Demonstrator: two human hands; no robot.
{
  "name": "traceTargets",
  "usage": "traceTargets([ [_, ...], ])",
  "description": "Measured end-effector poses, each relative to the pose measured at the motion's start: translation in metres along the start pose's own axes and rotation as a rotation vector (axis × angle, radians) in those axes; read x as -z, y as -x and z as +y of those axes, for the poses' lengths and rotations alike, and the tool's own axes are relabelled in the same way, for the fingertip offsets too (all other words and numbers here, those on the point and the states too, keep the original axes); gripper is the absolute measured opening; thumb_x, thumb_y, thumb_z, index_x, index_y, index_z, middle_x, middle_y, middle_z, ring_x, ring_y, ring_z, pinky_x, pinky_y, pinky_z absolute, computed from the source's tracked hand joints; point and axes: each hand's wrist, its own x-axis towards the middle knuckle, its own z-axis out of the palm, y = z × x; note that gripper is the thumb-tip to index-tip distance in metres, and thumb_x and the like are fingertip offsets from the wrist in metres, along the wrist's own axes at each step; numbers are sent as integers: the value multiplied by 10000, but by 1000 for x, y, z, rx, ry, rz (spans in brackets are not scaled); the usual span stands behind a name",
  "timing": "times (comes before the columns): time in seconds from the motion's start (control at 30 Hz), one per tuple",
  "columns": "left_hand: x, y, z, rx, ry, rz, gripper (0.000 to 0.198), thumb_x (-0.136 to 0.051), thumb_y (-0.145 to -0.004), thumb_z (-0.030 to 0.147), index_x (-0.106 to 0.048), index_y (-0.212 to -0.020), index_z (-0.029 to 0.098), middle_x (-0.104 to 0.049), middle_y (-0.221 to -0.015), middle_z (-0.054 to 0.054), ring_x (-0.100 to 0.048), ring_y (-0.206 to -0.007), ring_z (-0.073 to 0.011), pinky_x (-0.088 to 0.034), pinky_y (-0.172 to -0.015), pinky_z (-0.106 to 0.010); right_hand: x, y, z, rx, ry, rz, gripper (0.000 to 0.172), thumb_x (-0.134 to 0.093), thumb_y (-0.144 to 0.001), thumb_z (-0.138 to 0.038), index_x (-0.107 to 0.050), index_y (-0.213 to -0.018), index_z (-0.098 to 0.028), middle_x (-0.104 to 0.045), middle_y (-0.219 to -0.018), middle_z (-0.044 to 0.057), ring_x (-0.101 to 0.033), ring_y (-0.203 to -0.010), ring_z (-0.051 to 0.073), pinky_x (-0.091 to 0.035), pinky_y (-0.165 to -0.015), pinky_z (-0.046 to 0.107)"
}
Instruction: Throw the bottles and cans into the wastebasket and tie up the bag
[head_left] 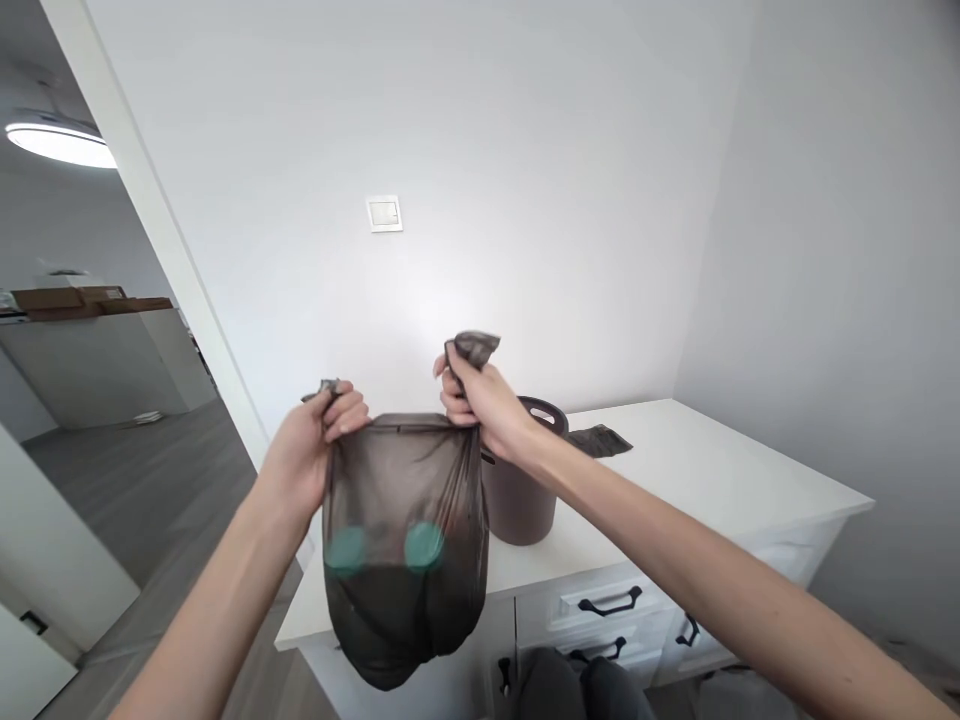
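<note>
A dark, see-through garbage bag [405, 500] hangs between my hands in front of the white cabinet. My left hand [319, 430] is closed around one top corner of the bag. My right hand [472, 395] grips the other top corner, with a gathered end sticking up above the thumb. Two round green shapes show through the plastic; I cannot tell what they are. The bag's lower part bulges with dark contents. Just behind my right wrist, a brown trash can [521, 510] stands on the cabinet top, partly hidden by the bag and my forearm.
A folded dark plastic piece [600, 440] lies on the white cabinet top [705, 470] beside the can. Drawers with black handles [611, 601] face me. A light switch [385, 214] is on the wall. At the left, a doorway opens to another room with cardboard boxes [67, 300].
</note>
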Motion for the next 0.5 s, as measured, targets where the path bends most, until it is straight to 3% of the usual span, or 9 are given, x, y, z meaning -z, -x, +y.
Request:
traceTargets([
  [0.07,18,0,-11,52,-79,28,348,-343,-1023,81,-483,-724,191,-217,-569,81,-198,-385,-54,-262,-328,-154,-1,9,21,-50,83,-18,360,-605,-993,-537,-518,-850,-218,-261,-623,-105,-170,-470,56,-118,-423,192],
  [0.1,28,-1,-17,62,-120,20,309,-394,-1001,104,-499,-721,182,-232,-584,77,-217,-402,-55,-259,-337,-166,-1,11,29,-82,126,-32,347,-602,-993,-513,-516,-835,-217,-261,-614,-108,-170,-470,58,-119,-429,199],
  [0.23,54,0,-37,146,-195,-69,62,-597,-814,210,-606,-781,158,-361,-662,39,-384,-530,-87,-406,-476,-213,1,9,50,-152,330,-69,290,-487,-1023,-419,-517,-808,-227,-253,-571,-103,-205,-465,87,-174,-452,228],
  [0.3,59,0,-47,158,-265,-103,111,-675,-766,245,-654,-843,168,-401,-678,34,-406,-572,-100,-408,-518,-222,3,7,58,-88,546,-82,244,-446,-1015,-323,-545,-814,-227,-340,-576,-72,-289,-490,108,-237,-488,242],
  [0.4,67,-4,-64,68,-487,-128,230,-824,-748,335,-712,-907,214,-527,-713,13,-509,-676,-140,-431,-593,-241,6,6,68,53,954,-177,163,-516,-918,-172,-559,-769,-224,-488,-627,-21,-380,-564,136,-283,-556,272],
  [0.5,80,-11,-79,15,-678,-105,308,-897,-715,445,-745,-879,234,-669,-815,-34,-620,-870,-222,-481,-728,-287,10,10,73,34,1117,-347,198,-535,-886,-126,-542,-709,-215,-525,-630,2,-395,-589,147,-295,-577,292],
])
